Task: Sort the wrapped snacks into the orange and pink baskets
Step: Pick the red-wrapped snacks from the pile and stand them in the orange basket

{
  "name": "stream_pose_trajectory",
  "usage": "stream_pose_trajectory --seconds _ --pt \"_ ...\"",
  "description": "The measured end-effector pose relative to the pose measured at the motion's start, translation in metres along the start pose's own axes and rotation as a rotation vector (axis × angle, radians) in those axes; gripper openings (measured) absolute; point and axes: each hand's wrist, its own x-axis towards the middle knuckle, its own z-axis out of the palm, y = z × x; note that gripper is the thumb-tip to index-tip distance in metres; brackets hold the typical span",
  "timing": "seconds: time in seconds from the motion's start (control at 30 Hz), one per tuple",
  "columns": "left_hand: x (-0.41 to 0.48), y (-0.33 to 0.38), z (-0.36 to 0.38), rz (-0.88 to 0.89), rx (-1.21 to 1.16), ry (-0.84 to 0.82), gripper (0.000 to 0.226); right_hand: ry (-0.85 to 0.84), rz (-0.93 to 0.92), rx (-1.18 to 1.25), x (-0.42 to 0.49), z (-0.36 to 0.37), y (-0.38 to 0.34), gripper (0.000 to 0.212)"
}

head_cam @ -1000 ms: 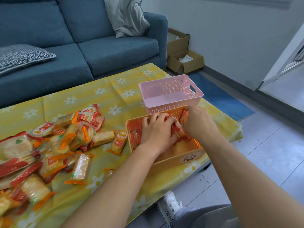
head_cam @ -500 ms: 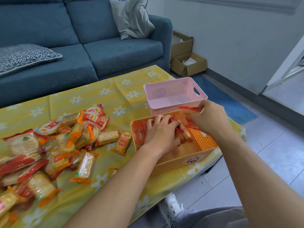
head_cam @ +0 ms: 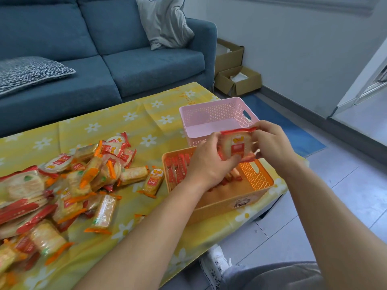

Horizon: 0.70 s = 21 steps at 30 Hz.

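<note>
A home living room: blue sofa, cushions.

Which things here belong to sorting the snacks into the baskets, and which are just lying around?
Job: red-wrapped snack held by left hand and right hand; orange basket; pink basket; snack pile on the tablecloth.
Lying about: grey cushion; patterned cushion; cardboard boxes; blue sofa.

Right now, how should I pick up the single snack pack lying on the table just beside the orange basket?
Pinch the snack pack across its long sides near the middle, coming straight down from above. It lies flat on the tablecloth with the orange basket close on its right, so a sideways approach looks cramped, and its crimped orange ends look thin and floppy.
</note>
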Motion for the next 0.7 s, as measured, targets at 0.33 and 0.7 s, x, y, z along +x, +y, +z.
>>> stream_pose_trajectory --seconds 0.33,0.7 --pt "-0.002 0.007 0.017 -0.048 -0.17 -0.036 0.038 0.012 0.093 -0.068 -0.005 0.012 -0.011 0.045" --pt "-0.01 -0.012 0.012 0.055 0.475 0.083 0.022 0.146 -0.14 -0.811 0.001 0.05 0.029 0.02"
